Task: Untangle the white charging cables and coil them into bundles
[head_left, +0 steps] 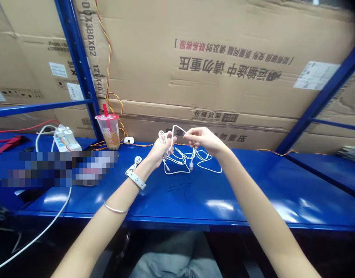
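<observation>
A looped white cable (174, 131) runs between my two hands above the blue shelf. My left hand (160, 151) is closed around several of its loops. With fingertips pinched together, my right hand (203, 138) grips a strand of the same cable. Below and between the hands, more white cable (183, 170) lies in loose loops on the shelf, with a plug end (191, 165) showing. I cannot tell whether these loops join the held cable. Beside my left wrist rests a small bundled white cable (133, 165).
On the blue shelf (171, 204) stand a sealed drink cup (109, 131) with a red straw and a white power strip (66, 138). A small white case (129, 140) is near the cup. Large cardboard boxes (223, 92) and blue posts (78, 58) back the shelf.
</observation>
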Demonstrator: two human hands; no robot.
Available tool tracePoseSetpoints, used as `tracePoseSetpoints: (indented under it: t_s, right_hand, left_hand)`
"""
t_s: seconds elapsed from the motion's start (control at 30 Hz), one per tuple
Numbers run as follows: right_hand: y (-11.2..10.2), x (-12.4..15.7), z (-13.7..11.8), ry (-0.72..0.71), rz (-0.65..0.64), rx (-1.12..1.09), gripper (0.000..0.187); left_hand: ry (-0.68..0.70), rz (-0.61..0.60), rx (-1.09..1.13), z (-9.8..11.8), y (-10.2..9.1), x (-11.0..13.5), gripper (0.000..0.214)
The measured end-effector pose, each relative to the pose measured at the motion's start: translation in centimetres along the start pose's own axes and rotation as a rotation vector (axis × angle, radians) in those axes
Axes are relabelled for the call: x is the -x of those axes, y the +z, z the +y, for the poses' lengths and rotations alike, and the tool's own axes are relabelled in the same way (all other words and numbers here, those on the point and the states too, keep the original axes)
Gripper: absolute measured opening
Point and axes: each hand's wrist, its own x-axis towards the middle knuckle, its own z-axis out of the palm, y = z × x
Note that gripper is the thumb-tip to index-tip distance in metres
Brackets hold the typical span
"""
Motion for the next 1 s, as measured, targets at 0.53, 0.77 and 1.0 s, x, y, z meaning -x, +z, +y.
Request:
tracePoseSetpoints:
  t_s: [0.53,0.77,1.0]
  right_hand:
    - [5.2,-1.6,-1.6,-0.114,0.206,0.831,0.015]
    - [5.5,-1.4,-2.0,-0.117,0.085,0.549,0.018]
    - [3.0,-0.8,0.5,-0.077,-0.063,0.196,0.035]
  left_hand:
    - [-0.045,0.127,0.128,0.5,-0.2,-0.1,0.022]
    - [0.091,0.191,0.198,0.2,-1.0,-0.9,0.012]
    - [0.201,0.201,0.410,2.0,-1.5,-0.9,0.028]
